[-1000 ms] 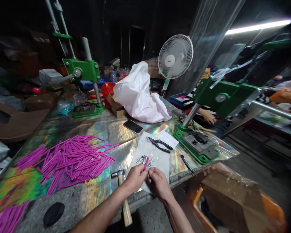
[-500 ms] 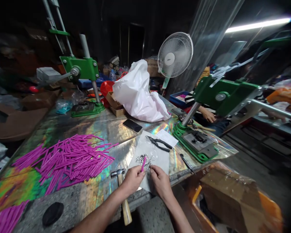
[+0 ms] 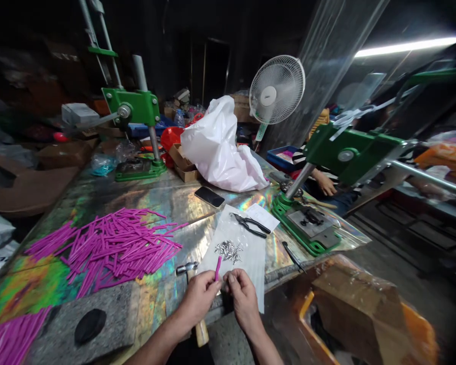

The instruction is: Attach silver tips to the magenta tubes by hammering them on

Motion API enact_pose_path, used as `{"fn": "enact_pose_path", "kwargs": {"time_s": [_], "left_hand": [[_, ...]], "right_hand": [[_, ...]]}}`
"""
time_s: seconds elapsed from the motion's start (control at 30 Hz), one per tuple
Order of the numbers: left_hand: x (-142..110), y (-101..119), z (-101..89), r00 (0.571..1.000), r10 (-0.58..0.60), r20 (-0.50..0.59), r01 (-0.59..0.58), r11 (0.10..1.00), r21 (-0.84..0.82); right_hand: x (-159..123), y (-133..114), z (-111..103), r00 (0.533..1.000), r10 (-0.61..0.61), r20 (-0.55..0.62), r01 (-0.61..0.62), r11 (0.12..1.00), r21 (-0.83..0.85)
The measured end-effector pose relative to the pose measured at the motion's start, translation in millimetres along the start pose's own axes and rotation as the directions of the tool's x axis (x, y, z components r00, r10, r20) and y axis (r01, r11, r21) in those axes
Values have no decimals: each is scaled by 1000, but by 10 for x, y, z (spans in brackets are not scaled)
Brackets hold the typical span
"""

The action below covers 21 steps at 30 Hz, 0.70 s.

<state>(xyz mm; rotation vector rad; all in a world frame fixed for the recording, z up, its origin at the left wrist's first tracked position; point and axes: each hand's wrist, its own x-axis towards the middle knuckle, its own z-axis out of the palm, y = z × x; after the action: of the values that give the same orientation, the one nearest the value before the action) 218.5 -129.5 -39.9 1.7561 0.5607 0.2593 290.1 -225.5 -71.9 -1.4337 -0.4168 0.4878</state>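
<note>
My left hand (image 3: 200, 295) is closed on a short magenta strip (image 3: 218, 266), whose end sticks up past the fingers. Close beside it, my right hand (image 3: 244, 298) has thumb and fingers pinched together; whatever they hold is too small to make out. Just beyond both hands, a heap of small shiny metal pieces (image 3: 228, 250) lies on a whitish sheet (image 3: 254, 258). A hammer (image 3: 187, 267) with a wooden handle rests left of the heap, its handle partly behind my left forearm. Black-handled pliers (image 3: 251, 225) lie on the sheet's far part.
A large pile of magenta strips (image 3: 125, 246) covers the table's left. A stone block (image 3: 116, 319) bears a black disc. Green presses stand left (image 3: 131, 107) and right (image 3: 327, 152). Further back are a phone (image 3: 210, 196), a white bag (image 3: 216, 147) and another person's hand (image 3: 326, 182).
Both hands have drawn back toward the table's near edge, away from the metal heap. The magenta strip came along in my left hand. The view shifted slightly.
</note>
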Motion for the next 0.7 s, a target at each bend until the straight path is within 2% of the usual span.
{"fn": "enact_pose_path", "kwargs": {"time_s": [0.13, 0.23, 0.5, 0.7], "left_hand": [[-111, 16, -77, 993, -115, 19, 117, 965, -234], [-188, 3, -155, 982, -191, -7, 175, 915, -364], [-444, 69, -407, 967, -231, -109, 124, 799, -588], [-646, 182, -541, 944, -304, -125, 111, 653, -750]], "right_hand": [[-44, -47, 36, 999, 23, 31, -25, 999, 41], [-90, -108, 82, 997, 60, 56, -63, 997, 54], [-276, -397, 246, 960, 181, 213, -198, 978, 60], [-465, -497, 482, 949, 170, 264, -221, 959, 176]]}}
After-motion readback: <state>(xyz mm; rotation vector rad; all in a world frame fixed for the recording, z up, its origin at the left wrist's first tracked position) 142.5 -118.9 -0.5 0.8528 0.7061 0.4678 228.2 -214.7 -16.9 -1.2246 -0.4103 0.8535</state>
